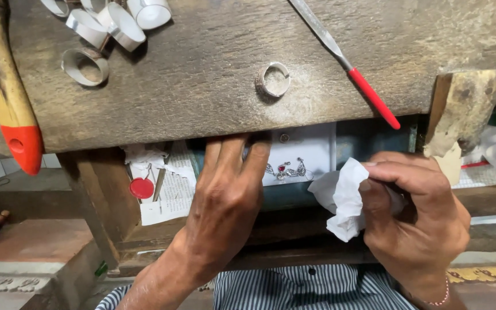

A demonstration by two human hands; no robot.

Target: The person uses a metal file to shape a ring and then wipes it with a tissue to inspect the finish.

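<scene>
Your right hand [417, 212] pinches the crumpled white tissue [344, 198] near you, while your left hand [228, 192], fingers together, reaches under the worn wooden worktop [202, 86], where it could snag the small red-stoned silver jewellery [287, 169].

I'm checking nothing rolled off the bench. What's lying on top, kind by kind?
Plain metal bands: 6, some cut off by the picture's edge
Patterned ring: 1
Red-handled file: 1
Red-tipped wooden handle: 1
Total: 9
</scene>
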